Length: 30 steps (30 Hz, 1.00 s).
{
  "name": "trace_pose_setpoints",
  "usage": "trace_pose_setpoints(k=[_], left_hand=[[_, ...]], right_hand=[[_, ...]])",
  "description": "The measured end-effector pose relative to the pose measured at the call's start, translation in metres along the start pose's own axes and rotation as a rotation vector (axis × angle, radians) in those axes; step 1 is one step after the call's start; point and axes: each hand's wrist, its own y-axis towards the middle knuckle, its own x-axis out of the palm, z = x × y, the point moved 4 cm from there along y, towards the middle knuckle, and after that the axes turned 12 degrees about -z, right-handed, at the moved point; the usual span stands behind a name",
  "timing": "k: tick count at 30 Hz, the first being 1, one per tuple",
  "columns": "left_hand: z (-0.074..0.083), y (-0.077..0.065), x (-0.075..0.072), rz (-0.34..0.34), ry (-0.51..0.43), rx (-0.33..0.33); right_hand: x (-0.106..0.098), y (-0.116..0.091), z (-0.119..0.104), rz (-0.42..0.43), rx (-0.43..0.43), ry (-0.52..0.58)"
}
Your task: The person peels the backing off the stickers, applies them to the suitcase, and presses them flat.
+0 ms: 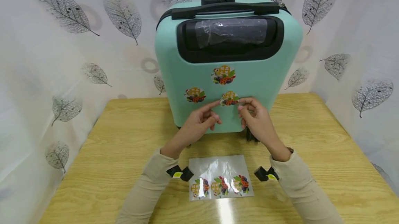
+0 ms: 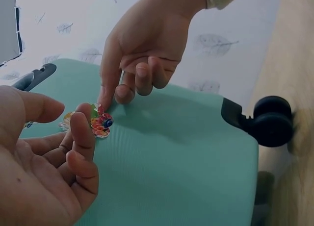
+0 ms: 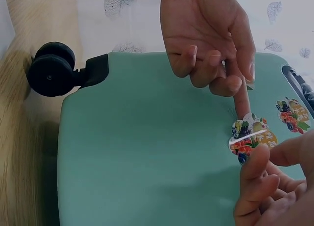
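A mint-green suitcase (image 1: 255, 78) stands upright, with three fruit-patterned stickers on its front. The lowest right sticker (image 1: 229, 98) lies between my two hands. Its left edge is touched by the extended index finger of my left hand (image 1: 199, 122), whose other fingers bend loosely. From the opposite side, the index finger of my right hand (image 1: 257, 118) touches the right edge, thumb held just below. In the right wrist view the sticker (image 3: 250, 135) shows a bright glare line. Above sits the top sticker (image 1: 223, 75), and the left sticker (image 1: 195, 95) is level with my work.
A clear sticker sheet (image 1: 218, 163) with three more fruit stickers lies on the wooden table (image 1: 124, 154) before the suitcase. The suitcase has a black handle (image 1: 227, 8) on top and black wheels (image 2: 272, 120) underneath. A leaf-patterned cloth (image 1: 62, 78) hangs behind.
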Motion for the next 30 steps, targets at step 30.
trace_pose_setpoints(k=[30], left_hand=[[0.019, 0.011, -0.002, -0.010, 0.031, 0.114]], right_hand=[[-0.005, 0.001, -0.021, -0.190, 0.001, -0.091]])
